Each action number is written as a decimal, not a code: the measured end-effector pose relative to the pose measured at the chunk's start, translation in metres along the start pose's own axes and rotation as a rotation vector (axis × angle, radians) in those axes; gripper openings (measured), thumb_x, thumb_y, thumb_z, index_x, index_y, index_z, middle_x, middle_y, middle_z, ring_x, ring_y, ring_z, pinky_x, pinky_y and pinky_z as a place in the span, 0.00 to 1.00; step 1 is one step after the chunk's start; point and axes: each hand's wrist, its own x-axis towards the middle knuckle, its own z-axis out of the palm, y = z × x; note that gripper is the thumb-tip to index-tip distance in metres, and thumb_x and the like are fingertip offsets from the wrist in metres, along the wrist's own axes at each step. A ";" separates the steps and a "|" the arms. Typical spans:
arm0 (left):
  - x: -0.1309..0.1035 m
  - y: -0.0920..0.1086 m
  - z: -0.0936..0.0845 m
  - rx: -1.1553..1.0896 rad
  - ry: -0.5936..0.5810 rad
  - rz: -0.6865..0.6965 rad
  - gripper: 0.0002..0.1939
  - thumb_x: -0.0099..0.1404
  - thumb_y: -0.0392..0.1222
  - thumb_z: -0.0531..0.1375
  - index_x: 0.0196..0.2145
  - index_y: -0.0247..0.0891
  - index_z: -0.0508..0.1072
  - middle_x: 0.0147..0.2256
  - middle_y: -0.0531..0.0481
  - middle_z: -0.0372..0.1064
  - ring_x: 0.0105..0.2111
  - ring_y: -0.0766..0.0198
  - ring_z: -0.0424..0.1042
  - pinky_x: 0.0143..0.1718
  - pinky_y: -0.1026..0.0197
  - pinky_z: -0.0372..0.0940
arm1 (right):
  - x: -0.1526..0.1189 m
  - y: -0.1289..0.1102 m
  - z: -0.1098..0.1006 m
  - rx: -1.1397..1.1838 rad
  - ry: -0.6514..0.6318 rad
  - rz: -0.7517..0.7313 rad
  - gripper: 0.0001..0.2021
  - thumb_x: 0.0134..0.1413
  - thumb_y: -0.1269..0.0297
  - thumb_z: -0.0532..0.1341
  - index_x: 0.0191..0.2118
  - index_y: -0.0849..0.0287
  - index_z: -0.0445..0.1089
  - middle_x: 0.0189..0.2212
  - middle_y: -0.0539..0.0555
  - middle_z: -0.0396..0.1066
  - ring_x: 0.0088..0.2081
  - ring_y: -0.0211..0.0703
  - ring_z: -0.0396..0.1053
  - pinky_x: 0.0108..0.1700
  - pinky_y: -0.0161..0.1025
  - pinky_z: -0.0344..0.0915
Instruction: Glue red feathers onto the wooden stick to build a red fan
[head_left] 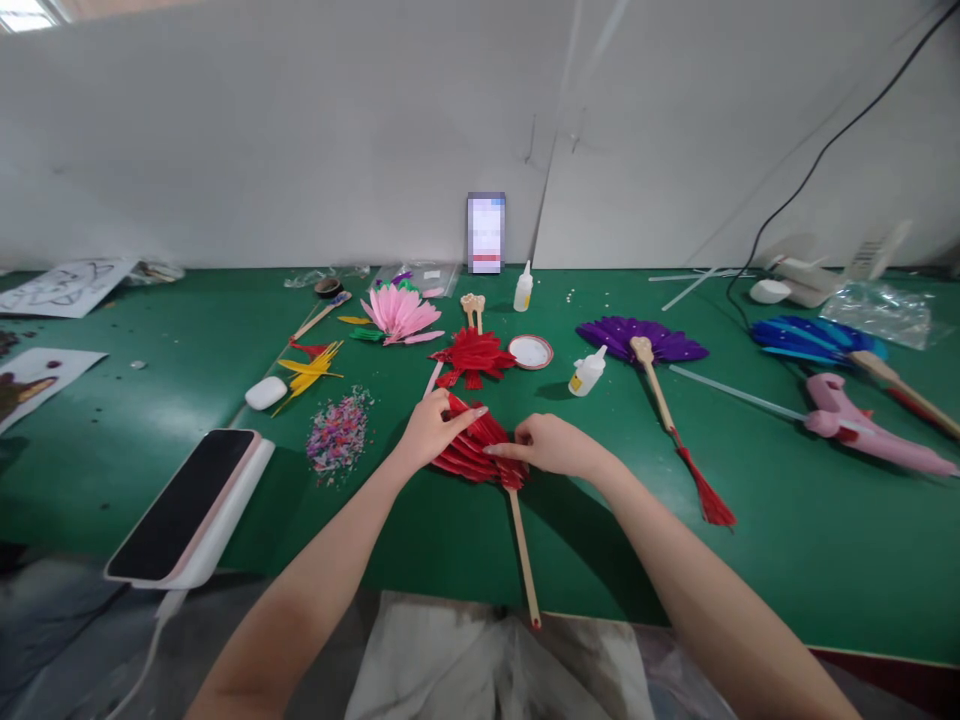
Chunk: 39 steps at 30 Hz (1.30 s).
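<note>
A red feather fan lies on the green table in front of me, its wooden handle pointing toward the near edge. My left hand grips the feathers at the upper left, thumb on top. From the right, my right hand pinches the feathers near where they meet the handle; its curled fingers are partly hidden. Just beyond is a pile of loose red feathers, with pale wooden handle heads behind it. A white glue bottle stands tilted beyond my right hand.
To the right lie a purple feather fan, a blue feather fan and a pink glue gun. On the left are pink feathers, yellow feathers, colourful bits and a phone. Another glue bottle stands by the wall.
</note>
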 end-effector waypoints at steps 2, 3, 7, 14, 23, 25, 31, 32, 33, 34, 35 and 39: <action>0.000 0.000 0.000 -0.006 -0.004 0.008 0.20 0.55 0.57 0.57 0.21 0.36 0.73 0.26 0.52 0.62 0.27 0.67 0.64 0.30 0.63 0.58 | 0.000 -0.001 0.000 -0.007 -0.002 0.007 0.32 0.43 0.32 0.49 0.16 0.60 0.64 0.14 0.50 0.64 0.18 0.34 0.58 0.20 0.33 0.49; 0.000 0.000 0.000 -0.010 -0.008 0.009 0.20 0.55 0.57 0.57 0.21 0.36 0.73 0.26 0.52 0.62 0.27 0.67 0.64 0.30 0.63 0.58 | 0.000 -0.001 0.000 -0.013 -0.001 0.014 0.32 0.42 0.32 0.49 0.16 0.60 0.64 0.15 0.51 0.64 0.18 0.35 0.59 0.21 0.33 0.50; 0.000 0.000 0.000 -0.007 -0.031 -0.004 0.19 0.54 0.56 0.58 0.22 0.36 0.72 0.26 0.52 0.62 0.27 0.67 0.63 0.30 0.63 0.58 | 0.000 -0.003 0.002 -0.022 -0.014 0.039 0.32 0.43 0.32 0.49 0.17 0.60 0.65 0.15 0.51 0.65 0.18 0.35 0.60 0.21 0.33 0.50; 0.000 0.001 0.000 0.024 -0.044 0.000 0.19 0.54 0.55 0.59 0.20 0.35 0.70 0.24 0.52 0.60 0.28 0.66 0.63 0.31 0.63 0.57 | -0.002 -0.007 0.002 0.036 -0.049 0.075 0.31 0.44 0.33 0.49 0.15 0.60 0.62 0.13 0.52 0.66 0.15 0.35 0.60 0.20 0.32 0.54; 0.000 -0.001 0.004 0.082 -0.049 0.045 0.21 0.54 0.56 0.58 0.17 0.35 0.68 0.22 0.52 0.57 0.25 0.67 0.61 0.28 0.63 0.56 | -0.003 -0.006 0.001 0.065 -0.098 0.075 0.27 0.48 0.39 0.52 0.16 0.60 0.63 0.14 0.53 0.68 0.15 0.35 0.63 0.20 0.31 0.56; 0.000 -0.001 0.002 0.074 -0.062 0.048 0.21 0.53 0.56 0.58 0.17 0.35 0.68 0.23 0.52 0.58 0.26 0.66 0.62 0.29 0.63 0.57 | -0.004 -0.006 0.000 0.057 -0.103 0.079 0.26 0.48 0.40 0.52 0.17 0.60 0.64 0.14 0.53 0.69 0.15 0.35 0.63 0.20 0.31 0.56; 0.000 -0.006 -0.020 0.040 -0.019 -0.028 0.20 0.57 0.57 0.54 0.23 0.36 0.71 0.25 0.51 0.62 0.26 0.66 0.62 0.30 0.63 0.57 | -0.005 -0.006 0.000 0.073 -0.108 0.080 0.26 0.48 0.40 0.53 0.17 0.60 0.64 0.15 0.53 0.69 0.15 0.35 0.63 0.19 0.30 0.56; 0.000 -0.007 -0.024 0.041 -0.003 -0.045 0.20 0.57 0.57 0.54 0.24 0.37 0.71 0.26 0.51 0.62 0.26 0.66 0.62 0.30 0.63 0.57 | -0.005 -0.006 0.000 0.076 -0.105 0.078 0.27 0.47 0.39 0.53 0.17 0.60 0.63 0.15 0.53 0.69 0.15 0.35 0.63 0.19 0.30 0.56; 0.000 -0.007 -0.026 0.042 0.002 -0.057 0.20 0.57 0.57 0.54 0.24 0.37 0.72 0.26 0.51 0.62 0.26 0.66 0.62 0.30 0.63 0.57 | -0.005 -0.006 0.000 0.081 -0.105 0.076 0.27 0.47 0.39 0.53 0.17 0.60 0.63 0.15 0.53 0.69 0.15 0.35 0.64 0.20 0.30 0.56; 0.000 -0.008 -0.028 0.045 -0.004 -0.065 0.19 0.57 0.57 0.54 0.25 0.37 0.72 0.27 0.51 0.62 0.26 0.66 0.62 0.30 0.63 0.57 | -0.005 -0.006 0.000 0.089 -0.110 0.074 0.27 0.46 0.38 0.52 0.17 0.60 0.63 0.15 0.53 0.69 0.15 0.35 0.64 0.20 0.30 0.57; 0.000 -0.007 -0.029 0.048 -0.018 -0.068 0.19 0.56 0.56 0.55 0.25 0.37 0.73 0.27 0.51 0.62 0.26 0.66 0.62 0.30 0.63 0.56 | -0.005 -0.006 0.000 0.100 -0.117 0.073 0.28 0.46 0.37 0.52 0.17 0.60 0.64 0.15 0.53 0.69 0.15 0.35 0.64 0.20 0.30 0.57; 0.000 -0.003 -0.028 0.056 -0.051 -0.056 0.19 0.55 0.56 0.56 0.24 0.36 0.73 0.26 0.51 0.62 0.25 0.66 0.62 0.29 0.63 0.56 | -0.006 -0.006 -0.001 0.139 -0.130 0.076 0.31 0.44 0.34 0.49 0.17 0.61 0.64 0.15 0.54 0.70 0.14 0.35 0.63 0.20 0.31 0.58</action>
